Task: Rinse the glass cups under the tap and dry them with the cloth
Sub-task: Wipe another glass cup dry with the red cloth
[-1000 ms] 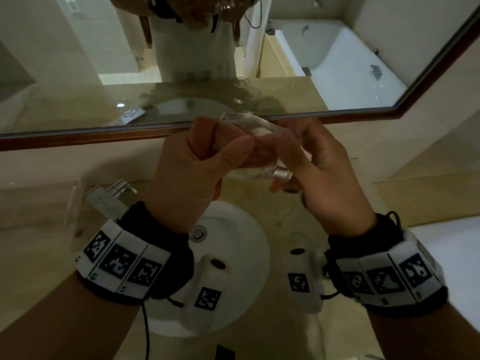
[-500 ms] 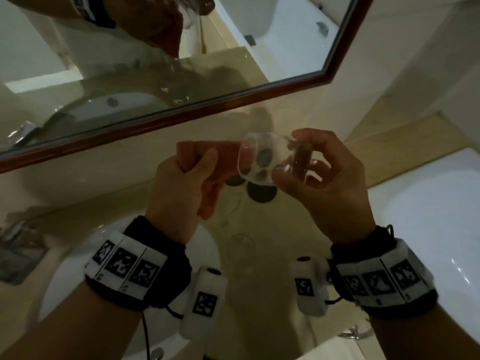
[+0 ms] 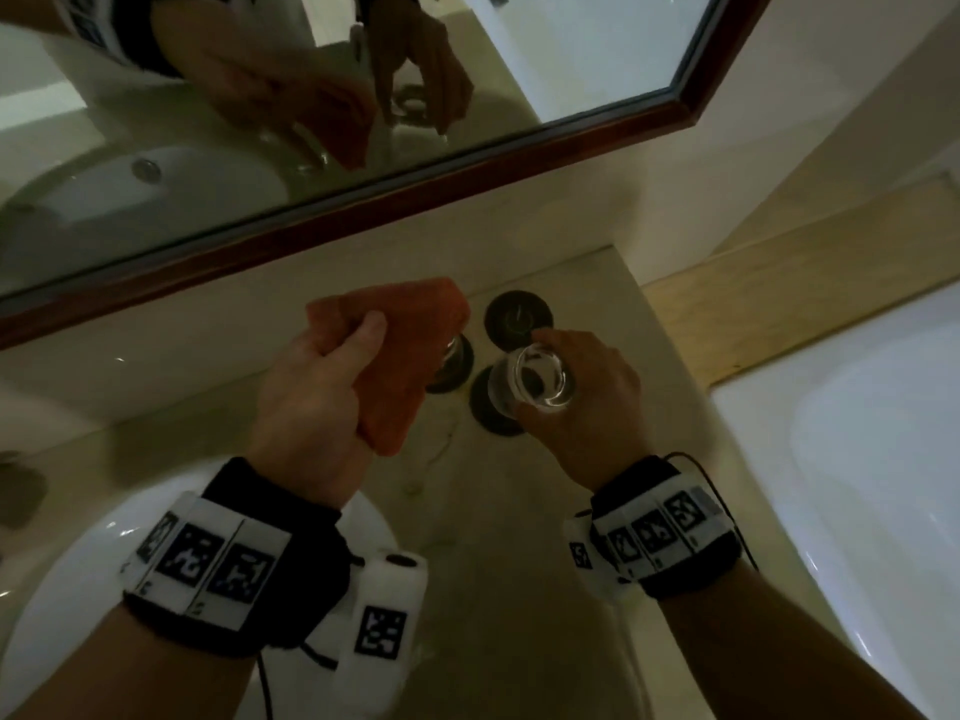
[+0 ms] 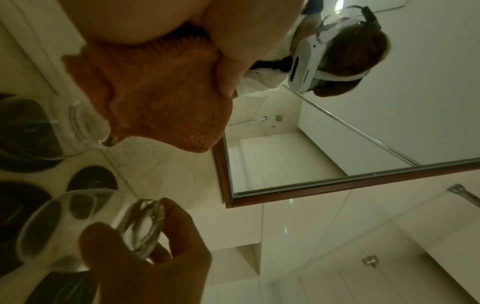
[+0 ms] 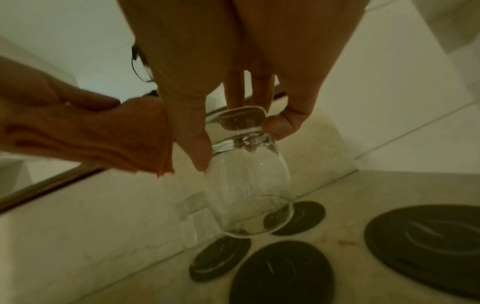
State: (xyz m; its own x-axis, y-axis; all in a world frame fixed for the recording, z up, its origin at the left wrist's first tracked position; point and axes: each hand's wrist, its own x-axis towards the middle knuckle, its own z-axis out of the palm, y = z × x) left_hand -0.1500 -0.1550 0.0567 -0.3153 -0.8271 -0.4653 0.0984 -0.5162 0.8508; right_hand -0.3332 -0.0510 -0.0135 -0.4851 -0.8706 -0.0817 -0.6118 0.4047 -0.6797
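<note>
My left hand (image 3: 332, 387) grips a folded orange cloth (image 3: 400, 356), held up above the counter. My right hand (image 3: 582, 402) pinches a clear glass cup (image 3: 537, 379) by its thick base, mouth down, just above a dark round coaster (image 3: 493, 407). In the right wrist view the cup (image 5: 249, 181) hangs from thumb and fingers, its rim over the coasters (image 5: 281, 273). A second glass cup (image 4: 80, 123) stands on a coaster, partly hidden behind the cloth (image 4: 155, 98). Cloth and held cup are apart.
Several dark coasters (image 3: 518, 315) lie on the beige counter by the back wall. A white basin (image 3: 78, 589) sits at lower left, a wood-framed mirror (image 3: 363, 220) runs above, and a white bathtub (image 3: 857, 459) lies to the right.
The cloth has come away from the cup and stays in my left hand. My right hand has turned the cup mouth down and lowered it over the coasters. The view swung right.
</note>
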